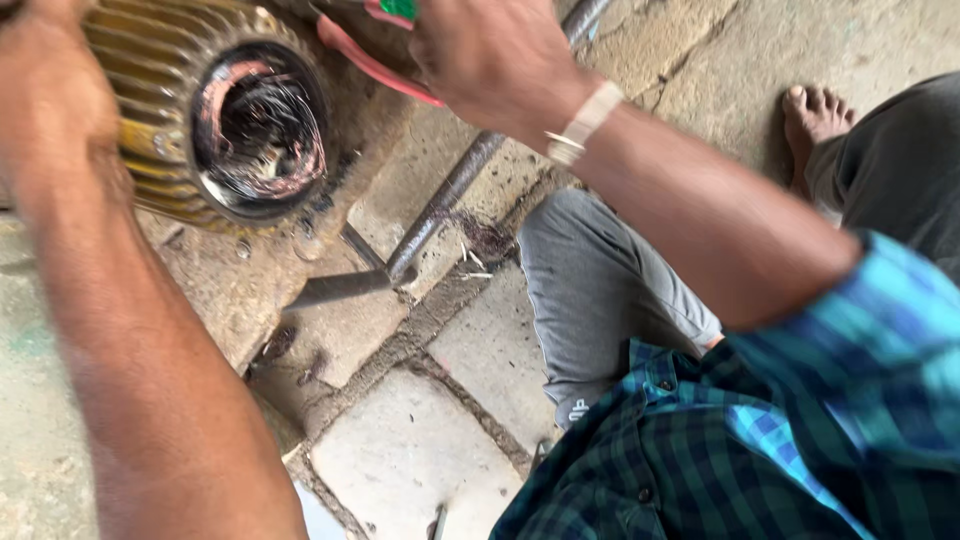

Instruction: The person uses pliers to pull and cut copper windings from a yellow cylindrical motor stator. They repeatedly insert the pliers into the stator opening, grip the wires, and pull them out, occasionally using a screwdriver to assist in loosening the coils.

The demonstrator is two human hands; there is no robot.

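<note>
Item 1: my right hand (490,55), top centre of the frame, back of the hand toward the camera, a pale band on the wrist. It is closed around a red-handled tool (375,62); a curved red grip shows below the knuckles and a bit of green at the very top edge. I cannot tell what kind of tool it is, since its working end is hidden.

Item 2: my left hand (45,95), upper left of the frame, blurred. It rests on the outer casing of the motor; whether its fingers are curled or flat I cannot tell.

Item 3: the motor housing (170,120), yellowish and ribbed, upper left. Its round open end faces the camera, showing copper windings (258,130) inside, so its long axis runs away from me into the picture. It lies just left of my right hand and against my left hand; the left hand is nearer, the tool's handle sits beside the upper right rim.

Item 4: a long metal rod (450,195) lying diagonally on the stone floor (400,450), from the top centre down toward the middle.

Item 5: my grey trouser knee (590,290), checked blue sleeve (850,400), and a bare foot (815,120) at upper right.
</note>
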